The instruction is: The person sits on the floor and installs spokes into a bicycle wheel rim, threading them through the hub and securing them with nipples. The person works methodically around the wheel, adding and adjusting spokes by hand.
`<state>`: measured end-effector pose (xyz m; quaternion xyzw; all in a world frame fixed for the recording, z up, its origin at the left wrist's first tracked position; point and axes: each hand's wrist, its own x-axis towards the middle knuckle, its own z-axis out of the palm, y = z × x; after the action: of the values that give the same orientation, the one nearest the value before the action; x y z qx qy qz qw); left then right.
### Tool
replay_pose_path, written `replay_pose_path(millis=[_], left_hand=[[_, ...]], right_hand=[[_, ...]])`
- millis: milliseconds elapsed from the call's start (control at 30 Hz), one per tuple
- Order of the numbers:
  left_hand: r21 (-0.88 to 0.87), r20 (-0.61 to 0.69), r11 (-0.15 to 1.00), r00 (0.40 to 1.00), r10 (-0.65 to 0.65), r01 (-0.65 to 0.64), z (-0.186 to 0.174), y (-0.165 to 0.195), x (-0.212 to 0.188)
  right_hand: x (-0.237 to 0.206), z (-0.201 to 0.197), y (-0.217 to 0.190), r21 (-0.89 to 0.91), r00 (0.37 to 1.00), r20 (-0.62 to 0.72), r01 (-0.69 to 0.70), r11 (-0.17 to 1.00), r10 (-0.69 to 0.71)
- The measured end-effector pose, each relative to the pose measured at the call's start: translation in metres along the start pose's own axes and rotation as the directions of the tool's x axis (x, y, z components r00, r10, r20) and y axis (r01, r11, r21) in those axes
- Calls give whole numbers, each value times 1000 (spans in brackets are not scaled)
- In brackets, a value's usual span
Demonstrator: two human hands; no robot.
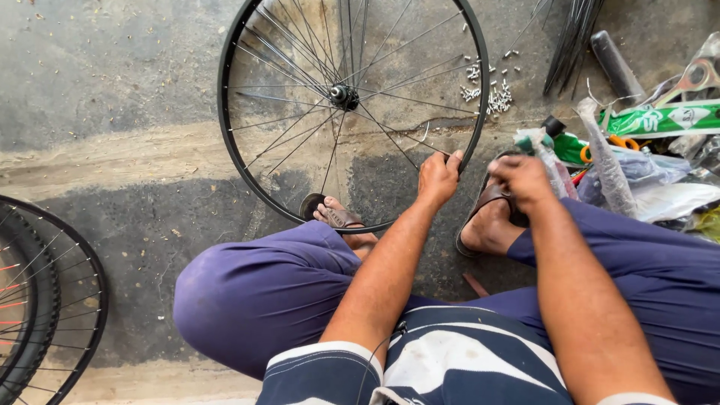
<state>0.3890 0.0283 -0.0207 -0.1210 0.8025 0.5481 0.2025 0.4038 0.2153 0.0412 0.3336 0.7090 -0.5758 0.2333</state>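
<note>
Lying flat on the concrete floor (pixel 112 75), bicycle wheel (pixel 352 112) sits ahead of both hands. Left hand (pixel 437 178) pinches a spoke (pixel 390 135) at the near-right rim, spoke running up-left to the hub (pixel 343 95). Right hand (pixel 523 180), curled beside it, contents unclear.

One head-worn camera looks steeply down, close over the floor (pixel 112 82).

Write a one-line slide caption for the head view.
Seated person's left hand grips the black spoked bicycle wheel rim on concrete; right hand is beside it, small silver spoke nipples scattered beyond.
</note>
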Motion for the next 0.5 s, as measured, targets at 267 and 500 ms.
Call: replay_pose_path(millis=[267,500], left_hand=[[116,-46,993,999,-24,29,-2,6,-2],[-68,31,996,998,-52,54,-6,11,-5]], right_hand=[[-11,32,16,-38,976,173,-125,991,130],[-9,42,8,2,991,127,-45,999,44]])
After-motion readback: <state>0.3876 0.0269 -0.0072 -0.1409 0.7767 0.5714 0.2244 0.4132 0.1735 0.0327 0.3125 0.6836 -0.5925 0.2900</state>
